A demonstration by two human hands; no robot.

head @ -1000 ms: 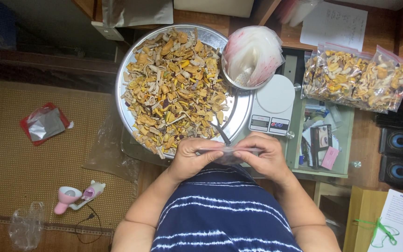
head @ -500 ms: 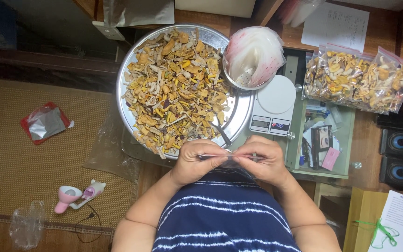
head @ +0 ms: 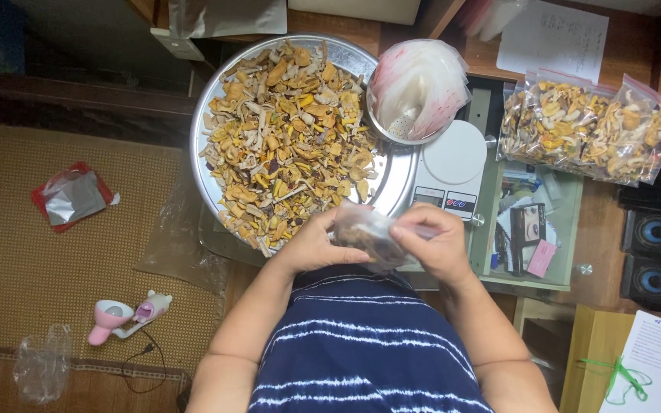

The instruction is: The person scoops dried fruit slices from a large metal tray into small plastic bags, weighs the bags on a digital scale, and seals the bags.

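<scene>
Setting: woven mat (head: 55, 268) covered the floor at nine o'clock; a low wooden table held the work.
Tray: round metal tray (head: 392, 180) at twelve o'clock, heaped with dried yellow-brown slices (head: 284, 138).
Bowl: metal bowl of empty clear bags (head: 416, 86) at one o'clock, beside a white kitchen scale (head: 449, 164).
Filled packs: two sealed bags of slices (head: 590, 134) at two o'clock.
Held item: small clear plastic bag (head: 365, 233), partly filled, at the frame's centre, above the striped lap.
Left hand (head: 315, 245): closed on the bag's left edge.
Right hand (head: 437, 243): pinched shut on the bag's right top edge.
Handling: judged light, soft and crinkly, rather slippery; contents brittle. Best held along the top strip, not squeezed at the belly.
</scene>
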